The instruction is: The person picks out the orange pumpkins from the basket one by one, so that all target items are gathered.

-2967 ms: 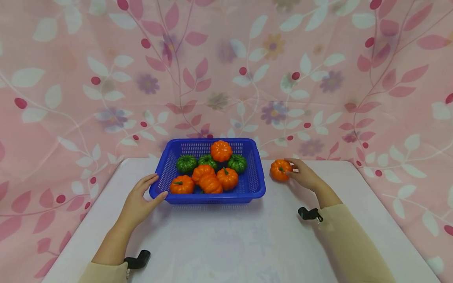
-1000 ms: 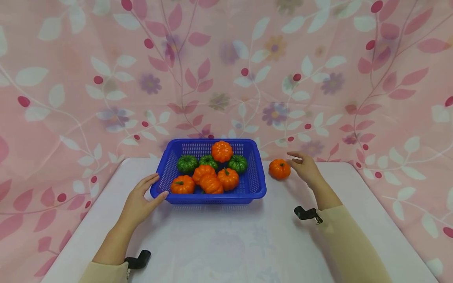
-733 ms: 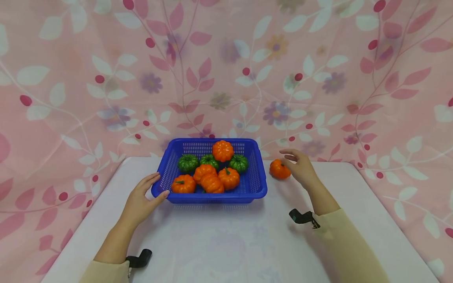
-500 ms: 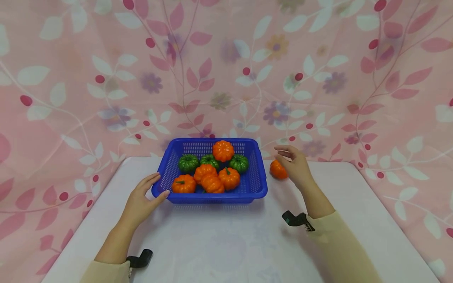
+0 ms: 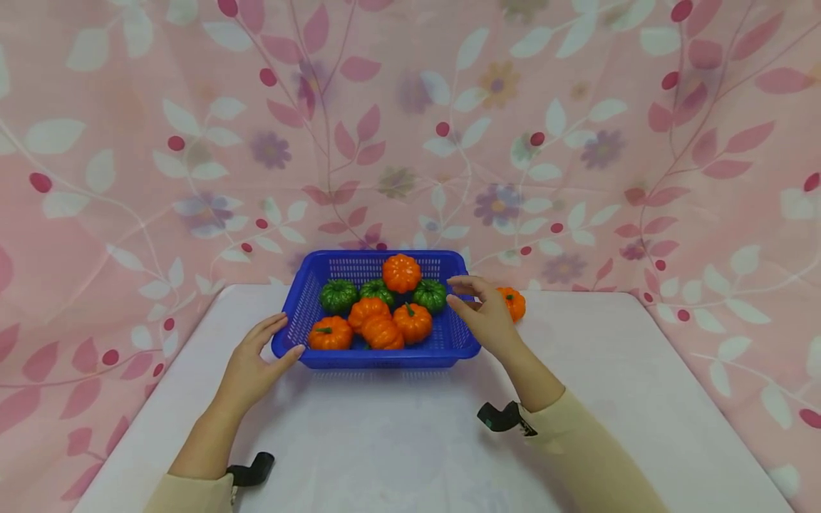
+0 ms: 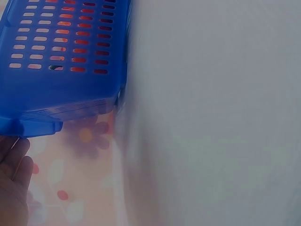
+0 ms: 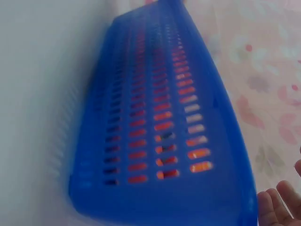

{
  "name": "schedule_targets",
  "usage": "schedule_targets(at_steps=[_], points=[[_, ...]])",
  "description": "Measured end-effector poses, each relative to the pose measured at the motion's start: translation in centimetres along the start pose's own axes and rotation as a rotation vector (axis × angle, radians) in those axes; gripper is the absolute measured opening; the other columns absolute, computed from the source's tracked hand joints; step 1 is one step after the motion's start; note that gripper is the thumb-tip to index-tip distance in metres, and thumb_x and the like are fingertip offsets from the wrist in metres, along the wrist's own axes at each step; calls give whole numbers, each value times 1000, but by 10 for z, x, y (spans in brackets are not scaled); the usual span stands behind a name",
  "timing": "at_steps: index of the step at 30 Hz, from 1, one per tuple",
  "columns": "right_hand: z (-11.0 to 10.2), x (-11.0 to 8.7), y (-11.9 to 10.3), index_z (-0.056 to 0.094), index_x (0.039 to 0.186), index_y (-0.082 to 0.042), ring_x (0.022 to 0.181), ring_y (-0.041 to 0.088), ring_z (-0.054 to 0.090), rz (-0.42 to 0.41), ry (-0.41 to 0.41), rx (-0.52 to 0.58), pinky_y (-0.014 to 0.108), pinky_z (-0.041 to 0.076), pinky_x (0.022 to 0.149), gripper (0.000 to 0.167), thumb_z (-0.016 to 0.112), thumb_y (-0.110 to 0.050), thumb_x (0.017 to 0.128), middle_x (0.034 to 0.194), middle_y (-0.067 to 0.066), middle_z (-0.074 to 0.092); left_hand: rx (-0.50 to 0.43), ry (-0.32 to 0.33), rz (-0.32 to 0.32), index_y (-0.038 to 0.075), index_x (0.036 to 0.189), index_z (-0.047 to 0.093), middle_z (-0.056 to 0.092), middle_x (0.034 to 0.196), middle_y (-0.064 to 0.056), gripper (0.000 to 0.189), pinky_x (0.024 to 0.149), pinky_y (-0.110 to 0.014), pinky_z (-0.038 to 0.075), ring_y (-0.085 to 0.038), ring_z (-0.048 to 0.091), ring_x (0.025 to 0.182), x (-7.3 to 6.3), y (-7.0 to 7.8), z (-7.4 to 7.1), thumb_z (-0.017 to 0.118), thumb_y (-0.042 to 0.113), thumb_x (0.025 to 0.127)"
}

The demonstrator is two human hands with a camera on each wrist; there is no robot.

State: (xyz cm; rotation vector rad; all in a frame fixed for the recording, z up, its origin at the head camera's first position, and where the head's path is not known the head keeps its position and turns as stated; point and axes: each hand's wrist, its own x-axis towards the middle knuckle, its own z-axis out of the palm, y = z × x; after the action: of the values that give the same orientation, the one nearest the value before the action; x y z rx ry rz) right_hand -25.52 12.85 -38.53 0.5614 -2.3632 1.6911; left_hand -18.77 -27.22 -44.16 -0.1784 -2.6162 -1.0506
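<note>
A blue plastic basket [image 5: 378, 360] stands on the table with several small pumpkins in it. Orange pumpkins [image 5: 331, 334] lie at the front, one orange pumpkin [image 5: 401, 273] at the back, and a green pumpkin [image 5: 338, 296] is among those behind. My left hand [image 5: 253, 367] rests at the basket's left rim, fingers fairly straight; in the left wrist view its fingertips [image 6: 22, 160] are right under the rim. My right hand [image 5: 486, 317] overlaps the basket's right rim, thumb and fingers spread with nothing between them. Behind it, a partly hidden orange pumpkin [image 5: 515, 305] sits on the table.
A white cloth [image 5: 398, 442] covers the table. Pink floral fabric [image 5: 398, 142] hangs right behind the table's back edge. Black wrist cameras [image 5: 500, 417] stick out from both sleeves.
My right hand has let go of the orange pumpkin right of the basket and moved left to the basket's right rim. That pumpkin stays on the table. My left hand keeps its place.
</note>
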Motion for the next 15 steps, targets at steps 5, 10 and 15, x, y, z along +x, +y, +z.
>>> schedule_targets(at_steps=[5,10,15], points=[[18,-2,-1,62,127,-6,121,39,57,0,-69,-2,51,51,99,32,68,-14,97,131,15,60,4,-2,-7,2,143,53,45,151,-15,71,107,-68,33,-43,38,140,-1,1,-1,76,41,89],[35,-1,-4,60,130,-7,123,36,56,0,-171,-23,48,52,99,35,68,-14,97,135,13,56,9,9,-3,1,143,53,45,151,-15,71,108,-67,33,-43,38,140,0,0,-2,76,40,89],[49,1,-6,59,132,-11,128,38,52,37,-279,-25,47,51,100,37,68,-15,97,138,10,52,14,10,14,0,142,54,46,151,-15,70,108,-66,34,-43,39,139,1,-2,0,76,40,89]])
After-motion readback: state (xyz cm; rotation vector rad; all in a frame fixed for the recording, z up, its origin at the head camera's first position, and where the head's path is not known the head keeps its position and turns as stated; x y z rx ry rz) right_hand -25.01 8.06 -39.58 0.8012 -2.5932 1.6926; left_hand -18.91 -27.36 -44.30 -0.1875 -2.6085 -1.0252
